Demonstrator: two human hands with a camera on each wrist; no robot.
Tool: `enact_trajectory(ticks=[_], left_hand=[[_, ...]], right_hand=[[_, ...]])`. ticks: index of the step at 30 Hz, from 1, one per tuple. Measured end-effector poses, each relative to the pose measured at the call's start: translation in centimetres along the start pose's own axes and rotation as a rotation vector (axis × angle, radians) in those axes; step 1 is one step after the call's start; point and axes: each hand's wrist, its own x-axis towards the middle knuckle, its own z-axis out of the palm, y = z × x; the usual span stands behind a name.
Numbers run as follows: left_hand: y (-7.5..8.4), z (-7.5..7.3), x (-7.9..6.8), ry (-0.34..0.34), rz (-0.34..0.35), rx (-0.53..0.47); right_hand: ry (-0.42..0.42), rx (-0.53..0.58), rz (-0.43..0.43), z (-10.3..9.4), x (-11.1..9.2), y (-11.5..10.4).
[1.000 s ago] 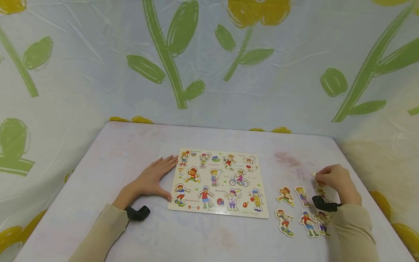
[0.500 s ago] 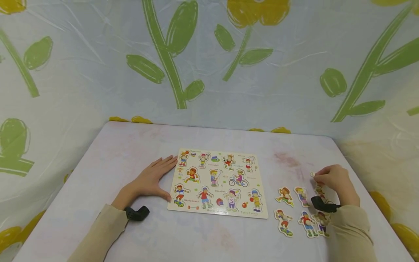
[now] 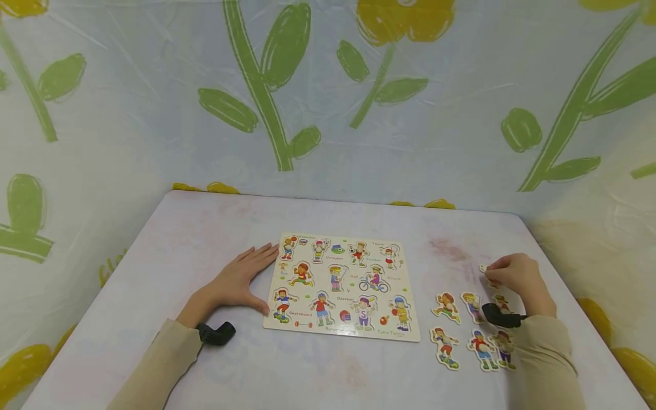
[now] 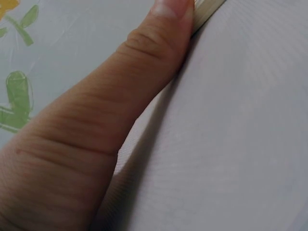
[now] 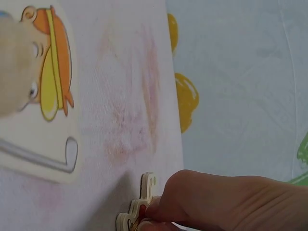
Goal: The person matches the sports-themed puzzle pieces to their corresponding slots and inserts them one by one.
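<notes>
My left hand (image 3: 240, 282) lies with fingers spread at the left edge of the wooden puzzle board (image 3: 353, 336), thumb and fingertips touching it. In the left wrist view the thumb (image 4: 144, 53) meets the board's edge (image 4: 207, 14). Right of the board, my right hand (image 3: 520, 280) pinches a puzzle piece (image 3: 483, 269) between thumb and fingers. The right wrist view shows this piece (image 5: 137, 207) tilted, its picture mostly hidden by the fingers. Loose pieces lie around that hand: a runner (image 3: 447, 307), a golfer (image 3: 472, 307), a skateboarder (image 3: 444, 347) and several more.
The board shows printed sports figures in shallow outlines. A roller-skater piece (image 3: 483, 350) touches or overlaps a purple-trousered piece (image 3: 504, 348). A black wrist camera (image 3: 502, 316) partly covers another piece (image 3: 501, 303). A flowered sheet (image 3: 410, 142) stands behind the table (image 3: 215, 222).
My right hand has shifted slightly left and away from me with the pinched piece, uncovering more of the piece beneath its wrist. The left hand stays at the board.
</notes>
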Motion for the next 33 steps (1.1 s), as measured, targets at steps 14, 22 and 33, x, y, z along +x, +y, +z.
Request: enact_trajectory(ticks=[14, 22, 33], left_hand=[[-0.2, 0.2, 0.2, -0.01, -0.007, -0.002], [-0.2, 0.1, 0.2, -0.016, -0.01, -0.001], [-0.2, -0.1, 0.0, -0.02, -0.013, -0.015]], right_hand=[[-0.019, 0.036, -0.018, 1.3, 1.7, -3.6], [-0.019, 0.063, -0.028, 1.7, 2.3, -6.5], [0.048, 0.133, -0.067, 3.0, 2.5, -9.8]])
